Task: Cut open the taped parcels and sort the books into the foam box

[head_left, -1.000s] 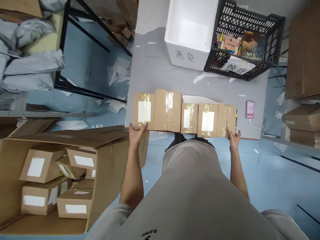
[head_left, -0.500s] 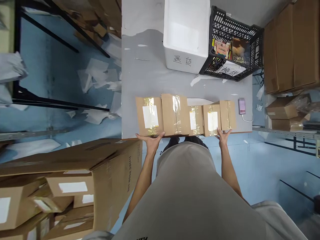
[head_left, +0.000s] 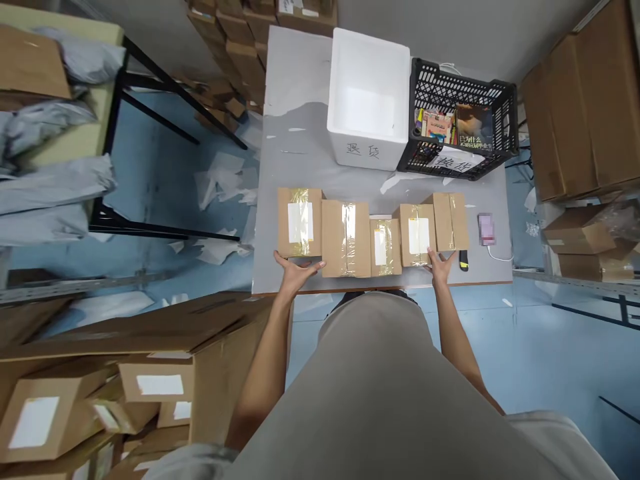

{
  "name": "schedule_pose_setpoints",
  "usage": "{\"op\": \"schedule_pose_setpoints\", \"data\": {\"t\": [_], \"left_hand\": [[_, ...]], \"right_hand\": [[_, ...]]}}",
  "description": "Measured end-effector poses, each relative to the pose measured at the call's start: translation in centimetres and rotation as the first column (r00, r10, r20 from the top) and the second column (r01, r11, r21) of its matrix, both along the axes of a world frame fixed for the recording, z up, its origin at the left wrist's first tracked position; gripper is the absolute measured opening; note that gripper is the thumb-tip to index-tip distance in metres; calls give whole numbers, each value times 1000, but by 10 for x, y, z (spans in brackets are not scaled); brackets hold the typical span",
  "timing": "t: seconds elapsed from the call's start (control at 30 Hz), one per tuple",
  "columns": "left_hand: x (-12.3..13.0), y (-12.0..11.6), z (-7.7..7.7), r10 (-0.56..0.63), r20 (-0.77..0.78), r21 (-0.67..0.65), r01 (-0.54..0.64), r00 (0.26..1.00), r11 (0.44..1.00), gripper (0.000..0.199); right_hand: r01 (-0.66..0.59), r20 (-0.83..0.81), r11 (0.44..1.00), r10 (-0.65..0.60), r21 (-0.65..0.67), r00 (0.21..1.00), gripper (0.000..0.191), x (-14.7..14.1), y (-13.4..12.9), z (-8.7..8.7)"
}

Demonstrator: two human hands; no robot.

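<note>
cardboard boxes (head_left: 345, 240), five in row near front edge of worktop (head_left: 293, 167); left hand (head_left: 295, 272) spread wide at leftmost two, right hand (head_left: 441, 268) spread at rightmost two, neither gripping.

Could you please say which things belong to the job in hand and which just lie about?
Apparently in use:
Five taped brown cardboard boxes

Apparently lying about:
Pink-screened rectangular phone
Small black-and-yellow tool
Rectangular white box
Black plastic lattice crate
</note>
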State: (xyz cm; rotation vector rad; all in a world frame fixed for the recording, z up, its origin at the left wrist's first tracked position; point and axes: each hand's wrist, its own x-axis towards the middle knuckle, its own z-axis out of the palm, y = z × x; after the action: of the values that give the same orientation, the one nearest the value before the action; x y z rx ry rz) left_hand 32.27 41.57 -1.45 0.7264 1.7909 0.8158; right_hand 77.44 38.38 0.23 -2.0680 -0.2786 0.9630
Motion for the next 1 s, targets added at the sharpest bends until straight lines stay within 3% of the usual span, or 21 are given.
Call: {"op": "schedule_pose_setpoints", "data": {"t": [0.13,0.2,0.27,0.33,0.4,0.63,0.73,0.83,1.0], "left_hand": [[18,-23,3,131,68,-179,-117,989,977,152],[31,-36,1,75,134,-217,-45,988,975,128],[44,-45,-2,-17,189,-200,56,982,978,101],[52,-49,-2,-54,167,-169,82,984,982,85],[57,-50,-1,-67,121,-115,81,990,990,83],[53,-61,15,-118,143,36,114,983,993,84],[48,-43,18,-118,131,67,110,984,992,81],[45,-4,18,-144,107,80,136,984,987,73],[53,57,11,-93,-2,133,93,996,987,50]], "right_hand": [[-26,-154,992,7,-127,988,131,-11,-23,2],[-155,-329,971,87,-185,940,112,-26,-35,2],[-352,-488,921,234,-164,841,84,-45,-40,1],[-450,-525,887,334,-106,782,58,-64,-39,-1],[-463,-501,882,362,-90,786,44,-78,-35,-4],[-474,-444,880,427,5,788,44,-84,-39,-5],[-447,-417,891,437,79,797,52,-85,-23,-3],[-390,-417,909,413,143,810,63,-90,16,-1],[-298,-452,951,300,77,840,62,-108,81,0]]}}
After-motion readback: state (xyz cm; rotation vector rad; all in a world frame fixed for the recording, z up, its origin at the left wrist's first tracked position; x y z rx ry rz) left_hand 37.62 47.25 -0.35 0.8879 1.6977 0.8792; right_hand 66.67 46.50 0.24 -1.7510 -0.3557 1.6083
